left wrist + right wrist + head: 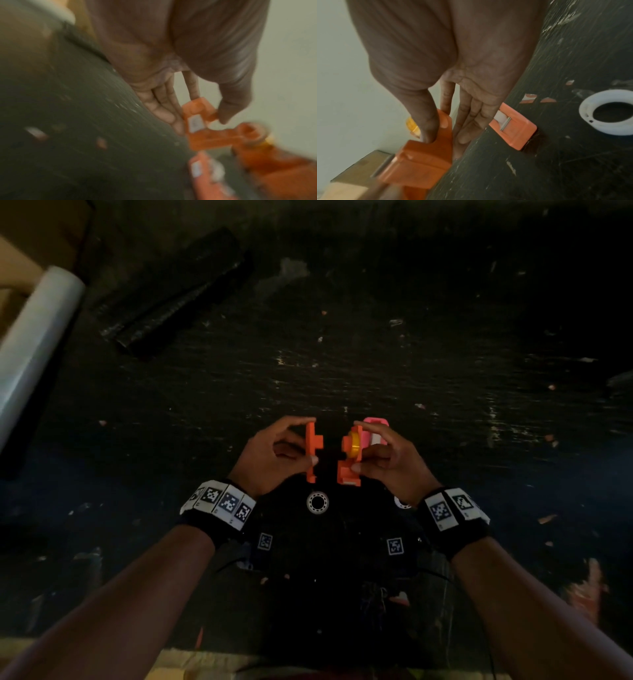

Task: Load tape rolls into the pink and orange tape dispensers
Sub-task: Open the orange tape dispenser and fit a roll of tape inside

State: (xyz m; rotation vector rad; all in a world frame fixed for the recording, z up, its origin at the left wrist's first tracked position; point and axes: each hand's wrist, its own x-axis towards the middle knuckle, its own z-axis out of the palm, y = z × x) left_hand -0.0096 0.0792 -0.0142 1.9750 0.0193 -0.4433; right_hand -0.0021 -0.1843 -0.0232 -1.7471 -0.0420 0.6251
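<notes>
The orange dispenser is split into two halves, held apart above the dark table. My left hand pinches the plain orange half between thumb and forefinger; in the blurred left wrist view this orange half is seen again. My right hand grips the other orange half, which carries an amber tape roll on its hub. In the right wrist view my thumb presses that orange half. Behind my right hand the pink dispenser lies on the table.
A white ring-shaped tape core lies on the table below my hands, a second core half hidden by my right wrist. A clear film roll and a black roll lie far left. Small scraps litter the table.
</notes>
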